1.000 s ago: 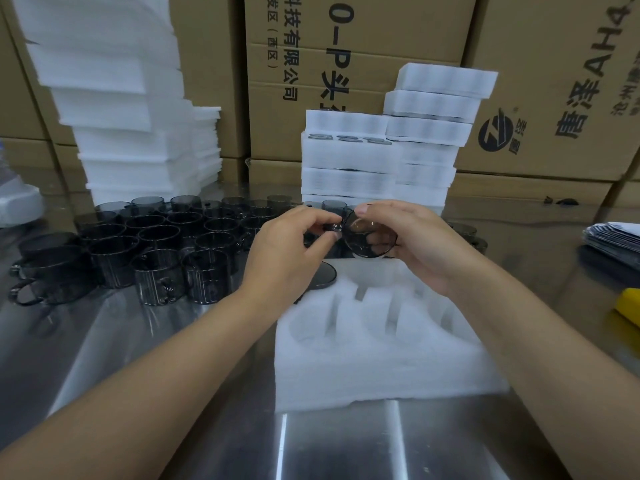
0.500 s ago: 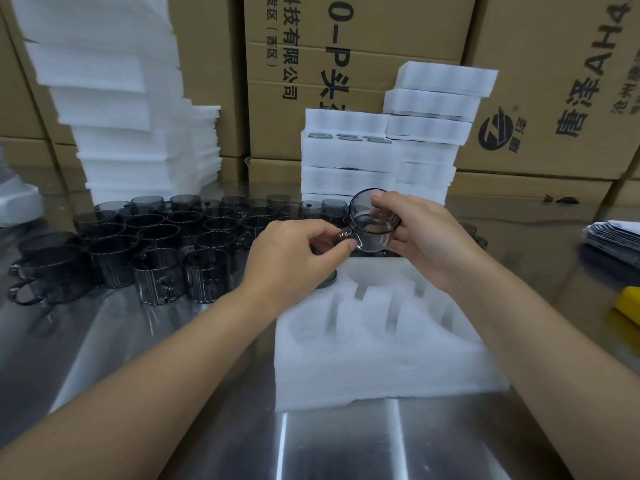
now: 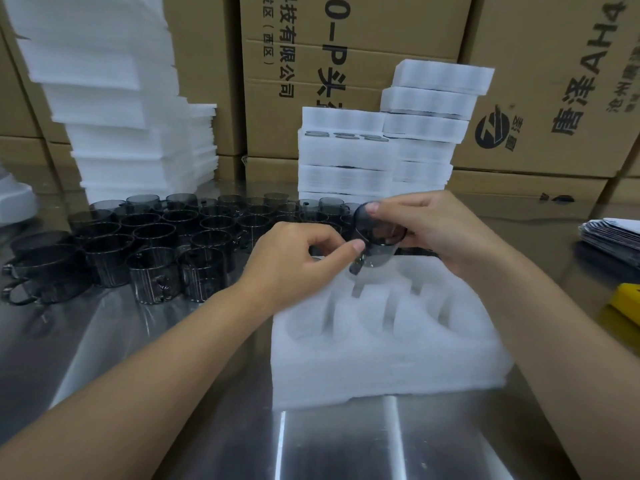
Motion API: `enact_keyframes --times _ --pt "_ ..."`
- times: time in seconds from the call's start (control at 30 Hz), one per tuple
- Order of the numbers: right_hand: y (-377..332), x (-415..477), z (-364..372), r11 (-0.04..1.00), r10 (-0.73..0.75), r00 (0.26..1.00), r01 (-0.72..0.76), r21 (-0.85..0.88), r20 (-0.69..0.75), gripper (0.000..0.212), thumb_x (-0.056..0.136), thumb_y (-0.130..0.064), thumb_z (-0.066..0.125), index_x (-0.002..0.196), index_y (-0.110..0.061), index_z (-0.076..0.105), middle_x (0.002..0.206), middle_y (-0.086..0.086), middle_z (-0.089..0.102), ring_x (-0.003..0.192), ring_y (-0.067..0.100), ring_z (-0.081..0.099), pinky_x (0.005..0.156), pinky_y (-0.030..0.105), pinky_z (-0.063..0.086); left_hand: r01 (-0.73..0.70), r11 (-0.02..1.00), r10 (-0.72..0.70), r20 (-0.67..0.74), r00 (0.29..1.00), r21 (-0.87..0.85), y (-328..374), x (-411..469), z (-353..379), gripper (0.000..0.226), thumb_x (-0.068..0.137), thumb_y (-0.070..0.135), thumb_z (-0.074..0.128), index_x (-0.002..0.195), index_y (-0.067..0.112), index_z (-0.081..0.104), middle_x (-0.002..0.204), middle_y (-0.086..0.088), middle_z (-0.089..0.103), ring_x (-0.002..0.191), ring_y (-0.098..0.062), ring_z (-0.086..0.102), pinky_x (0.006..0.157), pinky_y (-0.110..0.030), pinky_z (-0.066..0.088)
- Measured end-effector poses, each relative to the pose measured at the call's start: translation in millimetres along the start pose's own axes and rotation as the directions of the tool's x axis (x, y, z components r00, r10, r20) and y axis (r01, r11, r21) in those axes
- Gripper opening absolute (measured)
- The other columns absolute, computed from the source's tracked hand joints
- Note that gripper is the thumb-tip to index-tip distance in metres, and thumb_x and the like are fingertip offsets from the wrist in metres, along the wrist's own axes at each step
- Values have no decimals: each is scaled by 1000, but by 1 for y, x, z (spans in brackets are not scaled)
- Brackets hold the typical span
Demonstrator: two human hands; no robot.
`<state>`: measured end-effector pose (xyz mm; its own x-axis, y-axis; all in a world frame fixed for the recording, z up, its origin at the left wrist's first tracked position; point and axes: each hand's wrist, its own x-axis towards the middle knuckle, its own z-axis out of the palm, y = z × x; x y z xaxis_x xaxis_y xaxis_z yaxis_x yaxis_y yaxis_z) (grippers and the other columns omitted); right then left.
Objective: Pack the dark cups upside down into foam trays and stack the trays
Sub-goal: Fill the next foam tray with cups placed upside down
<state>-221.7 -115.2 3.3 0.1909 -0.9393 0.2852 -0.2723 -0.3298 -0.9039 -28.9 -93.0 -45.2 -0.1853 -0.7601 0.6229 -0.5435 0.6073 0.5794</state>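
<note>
Dark translucent cup (image 3: 379, 237), tilted, was clasped in right hand (image 3: 440, 233) fingers, pinched by left hand (image 3: 294, 258); white foam tray (image 3: 381, 375) lay directly beneath them.

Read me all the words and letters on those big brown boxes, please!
"0-P头": middle cardboard box, printed sideways; the rest is hidden behind the foam trays.
"有限公司": same box, sideways.
"(西区)": same box, sideways.
"唐泽AH": right cardboard box, sideways, cut off at the picture's top.
Round logo shaped like "Z": right box. The small characters beside it and at the right edge are too blurred to read.
</note>
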Motion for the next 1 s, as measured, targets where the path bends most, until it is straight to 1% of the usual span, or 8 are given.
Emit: enact_keyframes --times 0.07,0.2,0.3,0.43,0.7,0.83,0.97,1.0 --pt "3 0 -4 995 43 998 -38 -89 55 17 72 -35 79 84 -23 80 84 -2 76 74 5 67 73 21 55 65 998 -65 -9 998 7 1 1 -1 48 83 59 44 71 20 71 61 17 64 57 -1 56 61 -32 47" --pt "7 2 -3 991 58 997 -50 -127 58 5 72 -34 79 75 -30 79 74 -7 74 65 0 63 62 13 50 150 988 -149 -28 988 26 1 4 0 50 86 57 34 83 22 70 81 9 71 85 -10 64 81 -43 50" --pt "12 5 -1 992 27 999 -21 -121 46 2 73 -35 78 72 -35 79 73 -12 73 64 -2 61 67 17 51 154 987 -154 -4 988 47 -1 4 0 41 91 56 41 88 25 67 82 7 70 82 -10 63 79 -41 50" --pt "15 5 -2 988 41 994 -25 -154 101 5 71 -37 78 76 -35 79 75 -10 74 66 -1 61 79 28 52 185 980 -189 54 981 68 -4 4 1 27 91 53 47 86 33 65 64 24 61 62 3 54 61 -26 40" --pt "20 7 1 970 38 993 -10 -241 112 8 73 -43 75 77 -38 78 74 -16 72 64 -5 58 78 25 50 206 973 -219 124 968 109 -5 5 0 27 84 59 54 83 35 67 62 28 60 59 8 53 59 -24 39" --pt "25 10 4 924 33 996 1 -383 81 16 83 -46 68 76 -36 78 68 -30 67 63 -14 58 66 16 41 226 970 -236 135 962 85 -5 6 0 19 82 52 62 91 37 68 78 23 67 75 6 60 75 -28 52" --pt "26 9 3 860 36 989 40 -509 140 41 87 -51 61 60 -21 68 44 -12 43 42 9 38 44 13 28 231 970 -240 162 957 72 -4 6 -1 29 81 51 65 108 39 64 88 23 67 85 7 60 83 -28 52" --pt "25 8 1 859 49 987 38 -511 155 38 87 -52 60 61 -26 69 50 -12 54 46 8 46 48 14 33 230 971 -239 173 956 72 -4 6 -1 30 82 51 64 110 41 64 87 24 66 85 8 59 83 -26 51"
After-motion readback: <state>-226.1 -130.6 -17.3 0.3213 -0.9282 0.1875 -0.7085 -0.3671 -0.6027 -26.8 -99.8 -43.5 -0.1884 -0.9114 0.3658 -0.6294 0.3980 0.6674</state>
